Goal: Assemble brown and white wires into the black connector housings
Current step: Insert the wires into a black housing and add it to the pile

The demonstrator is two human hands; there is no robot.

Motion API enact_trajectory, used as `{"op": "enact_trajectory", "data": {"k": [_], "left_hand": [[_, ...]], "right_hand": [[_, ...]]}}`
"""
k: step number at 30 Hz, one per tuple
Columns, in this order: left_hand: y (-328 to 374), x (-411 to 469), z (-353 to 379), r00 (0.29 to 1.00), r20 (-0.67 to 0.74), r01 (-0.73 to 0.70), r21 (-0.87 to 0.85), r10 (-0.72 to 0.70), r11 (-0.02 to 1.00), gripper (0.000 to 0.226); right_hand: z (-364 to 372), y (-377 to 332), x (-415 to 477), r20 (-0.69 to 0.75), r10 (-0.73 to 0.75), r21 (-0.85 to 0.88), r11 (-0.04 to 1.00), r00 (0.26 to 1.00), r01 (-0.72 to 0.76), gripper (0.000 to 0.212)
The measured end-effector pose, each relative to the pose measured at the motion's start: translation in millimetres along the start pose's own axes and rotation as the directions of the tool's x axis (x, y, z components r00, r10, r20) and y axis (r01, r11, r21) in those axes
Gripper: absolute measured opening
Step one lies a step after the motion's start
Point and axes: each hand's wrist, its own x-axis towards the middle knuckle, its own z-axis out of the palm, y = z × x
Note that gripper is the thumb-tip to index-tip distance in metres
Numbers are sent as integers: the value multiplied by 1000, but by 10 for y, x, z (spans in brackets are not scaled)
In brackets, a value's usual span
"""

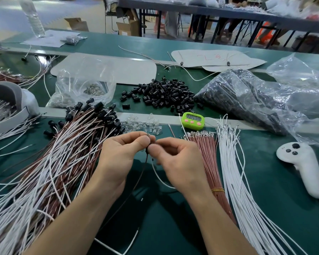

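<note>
Green workbench [276, 190], grey table [228, 12] behind

A lime-green digital timer with pink buttons [191, 120] sits on the green table [265, 144]. A white plastic handheld controller [302, 166] lies to the timer's right, and a clear plastic water bottle [33, 19] stands far behind it to the left.

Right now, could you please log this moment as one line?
left hand, right hand: pinching black housing | brown wire, white wire: trailing below

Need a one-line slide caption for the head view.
Left hand and right hand pinch a black connector housing, brown wire and white wire trailing below.
</note>
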Motion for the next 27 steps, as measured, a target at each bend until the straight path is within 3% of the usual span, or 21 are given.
{"op": "enact_trajectory", "data": {"k": [2,4,7,11,15,19,22,27], "left_hand": [[-2,17,-7,999,-35,15,33,-14,999,11],[-12,33,-27,997,-63,37,65,-33,997,11],[-38,47,-39,994,-109,37,108,-25,993,17],[-80,55,-26,992,-126,16,190,8,982,9],[-85,52,-31,992,-118,-3,279,37,960,8],[-74,32,-21,994,-101,3,327,32,945,3],[-78,29,-14,996,-84,5,335,25,942,4],[-90,29,-10,998,-61,18,348,4,937,8]], "right_hand": [[-147,18,69,-184,-51,-219,976,982,9,4],[-277,34,123,-270,-71,-415,908,960,-49,18],[-295,58,136,-133,14,-591,802,991,-91,33],[-197,60,129,-40,-68,-641,767,997,27,38],[-82,59,191,115,-51,-769,628,992,121,41],[-79,66,206,79,-45,-679,729,996,87,9],[-76,87,170,63,-38,-638,767,997,70,11],[-107,67,129,-96,-51,-287,958,994,22,12]]}}
